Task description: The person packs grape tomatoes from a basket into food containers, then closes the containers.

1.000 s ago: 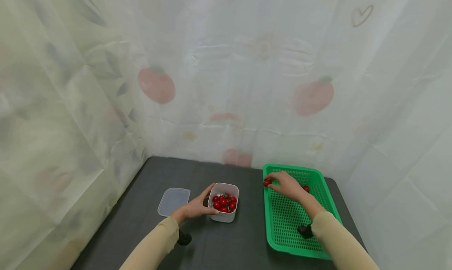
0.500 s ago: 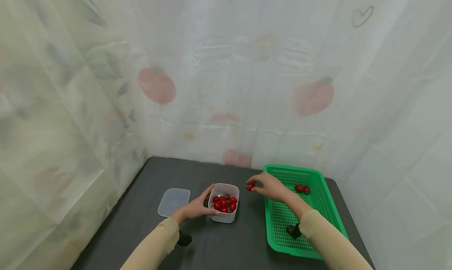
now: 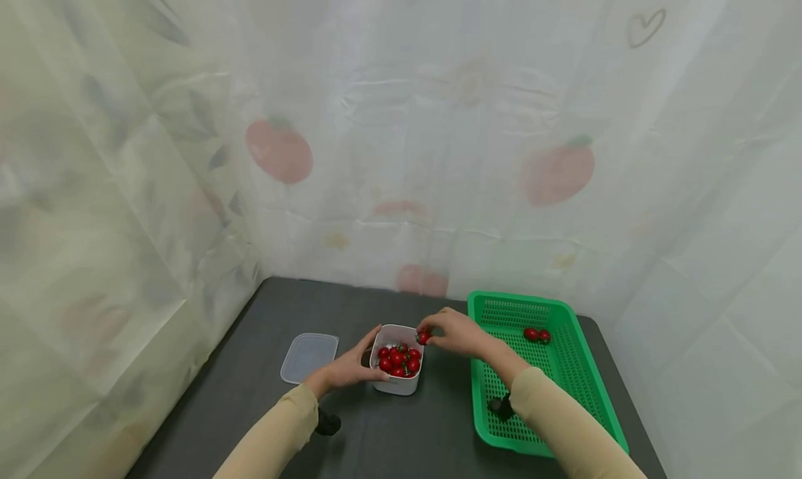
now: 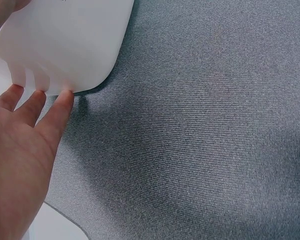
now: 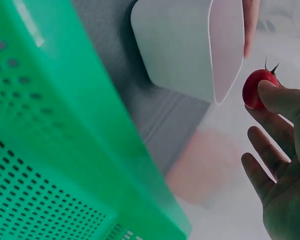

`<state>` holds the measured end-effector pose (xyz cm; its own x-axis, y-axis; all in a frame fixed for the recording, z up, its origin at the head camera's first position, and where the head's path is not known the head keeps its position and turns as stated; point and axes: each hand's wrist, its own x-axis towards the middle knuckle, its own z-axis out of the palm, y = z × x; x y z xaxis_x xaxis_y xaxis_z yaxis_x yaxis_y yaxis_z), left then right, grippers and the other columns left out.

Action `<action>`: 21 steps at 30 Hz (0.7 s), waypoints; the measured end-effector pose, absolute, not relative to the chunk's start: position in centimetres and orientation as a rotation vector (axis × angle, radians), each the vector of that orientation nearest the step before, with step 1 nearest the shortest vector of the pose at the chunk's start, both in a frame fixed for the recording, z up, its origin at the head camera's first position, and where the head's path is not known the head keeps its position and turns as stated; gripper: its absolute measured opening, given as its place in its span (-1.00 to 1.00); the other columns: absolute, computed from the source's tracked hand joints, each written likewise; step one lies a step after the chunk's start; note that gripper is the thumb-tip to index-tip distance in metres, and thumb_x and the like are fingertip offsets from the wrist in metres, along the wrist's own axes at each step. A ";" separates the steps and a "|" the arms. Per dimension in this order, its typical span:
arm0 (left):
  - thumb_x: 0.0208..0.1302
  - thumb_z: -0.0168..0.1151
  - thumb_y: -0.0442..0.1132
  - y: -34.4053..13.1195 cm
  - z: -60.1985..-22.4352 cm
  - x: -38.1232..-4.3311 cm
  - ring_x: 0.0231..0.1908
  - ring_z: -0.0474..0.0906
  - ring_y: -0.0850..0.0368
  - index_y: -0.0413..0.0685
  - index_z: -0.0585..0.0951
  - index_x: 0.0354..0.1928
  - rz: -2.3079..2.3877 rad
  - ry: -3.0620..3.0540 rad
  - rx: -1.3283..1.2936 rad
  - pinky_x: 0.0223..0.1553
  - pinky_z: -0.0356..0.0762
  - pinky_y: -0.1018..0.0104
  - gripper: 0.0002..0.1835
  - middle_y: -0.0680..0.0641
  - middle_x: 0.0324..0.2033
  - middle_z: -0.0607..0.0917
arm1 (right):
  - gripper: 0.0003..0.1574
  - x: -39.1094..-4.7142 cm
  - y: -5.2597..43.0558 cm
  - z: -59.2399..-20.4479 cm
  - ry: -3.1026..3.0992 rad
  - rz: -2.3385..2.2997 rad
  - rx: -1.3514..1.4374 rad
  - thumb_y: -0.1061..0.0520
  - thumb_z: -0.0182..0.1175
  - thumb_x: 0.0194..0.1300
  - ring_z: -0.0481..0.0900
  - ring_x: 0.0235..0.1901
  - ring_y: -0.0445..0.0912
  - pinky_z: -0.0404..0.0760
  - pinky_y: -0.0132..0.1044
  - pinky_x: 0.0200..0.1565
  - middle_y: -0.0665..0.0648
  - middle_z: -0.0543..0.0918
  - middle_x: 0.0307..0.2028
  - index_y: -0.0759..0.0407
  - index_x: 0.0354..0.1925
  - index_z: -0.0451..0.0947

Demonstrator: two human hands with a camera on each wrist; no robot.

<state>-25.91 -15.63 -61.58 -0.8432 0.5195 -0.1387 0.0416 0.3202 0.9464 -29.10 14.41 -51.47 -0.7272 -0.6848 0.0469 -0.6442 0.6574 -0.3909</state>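
A white plastic container with several cherry tomatoes inside stands on the dark table. My left hand holds it at its left side, thumb near the front and fingers toward the back. In the left wrist view, several fingertips press against the container's wall. Over the container's right rim, my right hand pinches one cherry tomato. The right wrist view shows this tomato between thumb and index finger, green stem up, apart from the container, the other fingers spread.
To the right lies a green perforated basket with two tomatoes near its back right. A translucent square lid lies left of the container. Patterned sheeting hangs behind the table and along its sides.
My right hand has carried the tomato left, from the basket's left rim to the container's right rim. Two tomatoes in the basket now show fully. The left hand and container have stayed in place.
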 end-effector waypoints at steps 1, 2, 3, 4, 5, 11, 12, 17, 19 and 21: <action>0.29 0.47 -0.14 -15.6 -61.6 -25.9 0.43 0.19 -0.37 0.18 -0.20 0.67 1.537 2.176 0.505 0.29 0.27 -0.32 0.17 -0.28 0.56 0.05 | -0.73 -29.1 14.1 -51.6 2.763 -0.576 -1.122 0.08 0.36 0.40 0.52 -0.03 -0.05 0.55 -0.12 -0.03 -0.15 0.73 -0.10 -0.05 0.05 0.73; 0.30 0.45 -0.13 -15.7 -61.6 -25.9 0.44 0.18 -0.37 0.19 -0.20 0.67 1.529 2.180 0.512 0.30 0.28 -0.31 0.16 -0.29 0.56 0.05 | -0.73 -29.2 13.9 -51.7 2.761 -0.564 -1.133 0.08 0.37 0.39 0.53 -0.03 -0.05 0.55 -0.13 -0.04 -0.16 0.73 -0.11 -0.06 0.05 0.73; 0.30 0.45 -0.12 -15.7 -61.6 -25.9 0.43 0.18 -0.39 0.19 -0.21 0.67 1.526 2.186 0.520 0.29 0.29 -0.31 0.16 -0.30 0.55 0.05 | -0.73 -29.2 13.6 -51.8 2.756 -0.559 -1.143 0.09 0.37 0.39 0.53 -0.03 -0.04 0.56 -0.13 -0.04 -0.15 0.73 -0.12 -0.05 0.05 0.73; 0.31 0.44 -0.11 -15.7 -61.6 -25.9 0.43 0.17 -0.40 0.20 -0.22 0.67 1.516 2.192 0.532 0.28 0.30 -0.30 0.16 -0.31 0.55 0.04 | -0.73 -29.2 13.4 -51.8 2.754 -0.543 -1.150 0.09 0.37 0.39 0.52 -0.03 -0.06 0.56 -0.13 -0.03 -0.16 0.73 -0.12 -0.05 0.05 0.73; 0.32 0.44 -0.11 -15.7 -61.6 -25.8 0.43 0.16 -0.42 0.19 -0.22 0.67 1.515 2.195 0.542 0.27 0.31 -0.30 0.16 -0.33 0.55 0.04 | -0.73 -29.2 13.2 -51.9 2.754 -0.530 -1.156 0.09 0.37 0.39 0.51 -0.04 -0.07 0.56 -0.13 -0.03 -0.16 0.73 -0.13 -0.06 0.04 0.73; 0.33 0.43 -0.13 -15.8 -61.5 -25.7 0.45 0.10 -0.43 0.22 -0.23 0.67 1.536 2.163 0.552 0.28 0.29 -0.32 0.15 -0.32 0.56 0.00 | -0.73 -28.9 12.0 -52.2 2.745 -0.475 -1.154 0.13 0.35 0.39 0.50 0.00 -0.07 0.55 -0.08 0.01 -0.13 0.74 -0.16 -0.07 0.04 0.74; 0.34 0.42 -0.12 -15.8 -61.6 -25.8 0.46 0.10 -0.42 0.23 -0.24 0.66 1.531 2.160 0.557 0.29 0.29 -0.31 0.15 -0.32 0.57 -0.01 | -0.73 -28.9 11.8 -52.2 2.745 -0.469 -1.149 0.13 0.36 0.38 0.49 0.00 -0.07 0.55 -0.08 0.01 -0.13 0.74 -0.16 -0.07 0.04 0.74; 0.34 0.42 -0.08 -15.8 -61.9 -25.9 0.45 0.12 -0.43 0.23 -0.25 0.66 1.512 2.177 0.579 0.28 0.31 -0.27 0.16 -0.34 0.56 -0.01 | -0.72 -28.8 11.1 -52.5 2.748 -0.435 -1.122 0.13 0.38 0.34 0.47 -0.05 -0.10 0.54 -0.11 -0.03 -0.14 0.73 -0.20 -0.09 0.01 0.76; 0.32 0.43 -0.08 -15.8 -61.9 -26.0 0.45 0.11 -0.41 0.23 -0.25 0.66 1.515 2.176 0.573 0.29 0.30 -0.27 0.17 -0.33 0.56 -0.02 | -0.73 -28.8 10.9 -52.6 2.743 -0.417 -1.126 0.13 0.38 0.34 0.47 -0.06 -0.10 0.54 -0.13 -0.05 -0.13 0.73 -0.20 -0.08 0.00 0.76; 0.31 0.44 -0.07 -15.9 -61.9 -26.0 0.46 0.12 -0.40 0.22 -0.25 0.66 1.522 2.173 0.571 0.30 0.29 -0.28 0.17 -0.32 0.57 -0.02 | -0.72 -28.7 10.6 -52.7 2.738 -0.395 -1.137 0.12 0.37 0.33 0.47 -0.06 -0.09 0.55 -0.14 -0.05 -0.12 0.74 -0.19 -0.07 0.01 0.77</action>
